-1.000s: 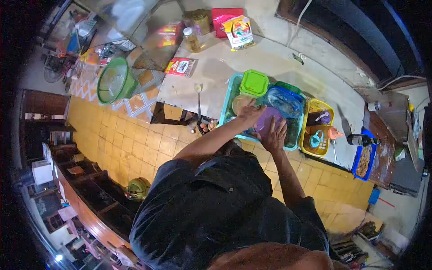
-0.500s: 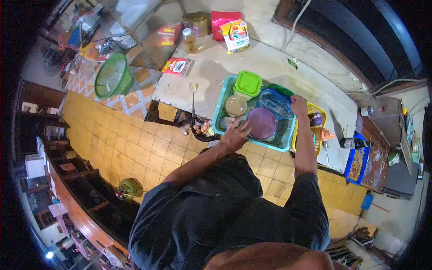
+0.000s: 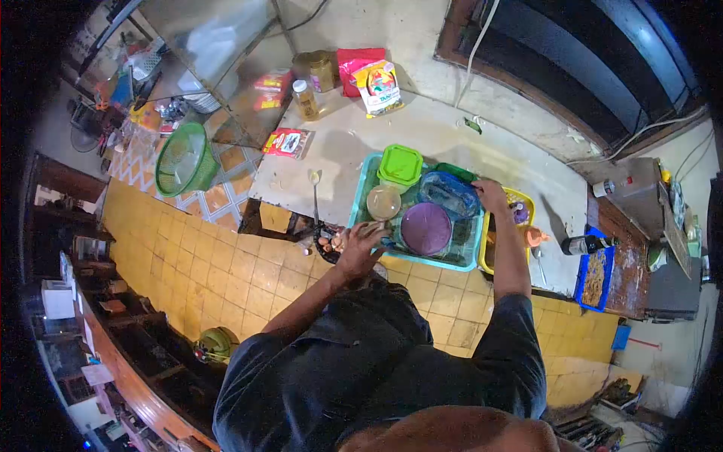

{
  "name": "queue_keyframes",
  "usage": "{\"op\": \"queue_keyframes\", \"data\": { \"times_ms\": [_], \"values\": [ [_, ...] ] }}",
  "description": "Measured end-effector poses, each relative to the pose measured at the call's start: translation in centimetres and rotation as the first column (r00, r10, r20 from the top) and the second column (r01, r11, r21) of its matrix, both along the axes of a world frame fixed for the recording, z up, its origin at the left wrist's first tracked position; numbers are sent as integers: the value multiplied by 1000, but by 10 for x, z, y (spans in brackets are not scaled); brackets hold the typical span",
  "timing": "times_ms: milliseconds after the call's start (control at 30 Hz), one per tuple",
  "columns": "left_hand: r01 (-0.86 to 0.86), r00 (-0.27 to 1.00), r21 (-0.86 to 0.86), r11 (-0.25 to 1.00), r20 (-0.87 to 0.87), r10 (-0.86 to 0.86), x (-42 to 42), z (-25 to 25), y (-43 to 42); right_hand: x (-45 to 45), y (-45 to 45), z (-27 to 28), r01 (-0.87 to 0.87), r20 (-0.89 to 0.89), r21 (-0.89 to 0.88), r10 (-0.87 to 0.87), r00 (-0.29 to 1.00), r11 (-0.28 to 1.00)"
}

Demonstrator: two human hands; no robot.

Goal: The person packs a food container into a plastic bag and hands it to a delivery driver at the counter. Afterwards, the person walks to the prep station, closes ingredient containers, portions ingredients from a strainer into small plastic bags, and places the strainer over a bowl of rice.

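1. Spanning the turquoise tray (image 3: 362,188), the two hands are standing at roughly opposite corners, an arrangement that would suit steadying or shifting it; inferred, not observed.
2. Left hand (image 3: 360,247) is reaching over the near-left corner, fingers bent and parted. Cannot tell whether they are gripping the rim.
3. Right hand (image 3: 491,196) is reaching past the blue tub (image 3: 448,193) to the far-right corner, fingers curling downward. Fingertips are hiding; grip cannot be told.
4. Tray is lying on the counter's front part, within easy reach of both arms.
5. Inside it, the purple tub (image 3: 426,228) is sitting toward the front, the clear tub (image 3: 384,203) to its left and the green-lidded box (image 3: 400,165) behind that. The raised walls are presumably keeping the group together.
6. Yellow basket (image 3: 532,205) is standing just beside the tray's right side, partly hiding under the right forearm, apparently holding smaller items separately.
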State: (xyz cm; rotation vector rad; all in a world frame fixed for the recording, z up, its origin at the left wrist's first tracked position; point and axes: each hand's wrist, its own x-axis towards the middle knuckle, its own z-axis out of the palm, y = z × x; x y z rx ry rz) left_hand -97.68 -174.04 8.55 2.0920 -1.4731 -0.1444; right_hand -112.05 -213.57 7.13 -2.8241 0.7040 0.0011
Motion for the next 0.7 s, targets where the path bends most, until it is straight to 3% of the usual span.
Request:
{"op": "queue_keyframes", "data": {
  "times_ms": [100, 133, 233, 333, 500, 567, 600, 700],
  "values": [
    [2, 994, -69, 998, -106, -9, 9, -4, 12, 5, 13, 26, 142, 218, 62, -152, 964, 988],
    [-3, 994, -68, 998, -106, -4, 10, -5, 17, 2, 14, 23, 66, 395, -96, -23, 918, 993],
    [-121, 986, 78, 990, -104, 129, 12, -11, 31, -8, 43, 44, -17, 530, -206, 126, 838, 978],
    [-132, 978, -82, 988, -170, 117, 17, -39, 43, -27, 66, 38, -66, 471, -251, 182, 863, 966],
    [-195, 971, -71, 978, -153, 183, 19, -49, 52, -46, 97, 21, -4, 556, -177, 104, 825, 984],
    [-195, 967, -21, 981, -174, 189, 21, -53, 54, -50, 99, 17, -52, 539, -176, 140, 831, 983],
    [-198, 977, -50, 979, -91, 192, 22, -62, 55, -52, 96, 12, -107, 512, -166, 178, 841, 980],
    [-209, 959, -41, 977, -205, 197, 29, -64, 52, -45, 89, 16, -219, 474, -156, 267, 839, 963]
  ]
}}
